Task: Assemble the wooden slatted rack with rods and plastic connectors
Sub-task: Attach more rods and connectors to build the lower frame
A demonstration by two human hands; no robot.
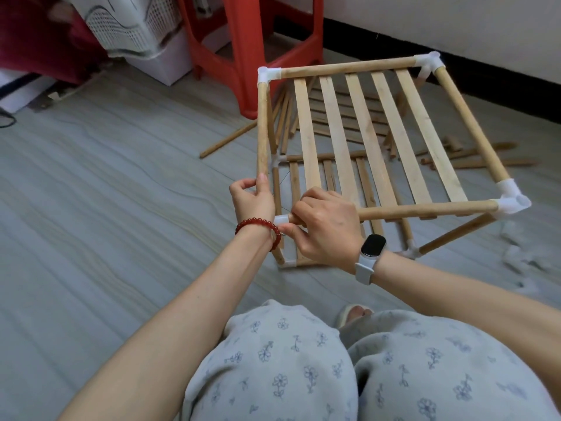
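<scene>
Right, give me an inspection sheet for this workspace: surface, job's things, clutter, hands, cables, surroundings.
Surface: grey wood-grain floor.
Job's things: rack part built, slats between rods, white connectors at three top corners; near-left corner not yet closed.
Clutter: loose rods and spare slats on the floor behind the rack.
Hands: left hand grips the end of the left rod; right hand grips the front rod by a connector.
Cables: dark cable at the left edge.
Surroundings: red stool, white basket, wall.
</scene>
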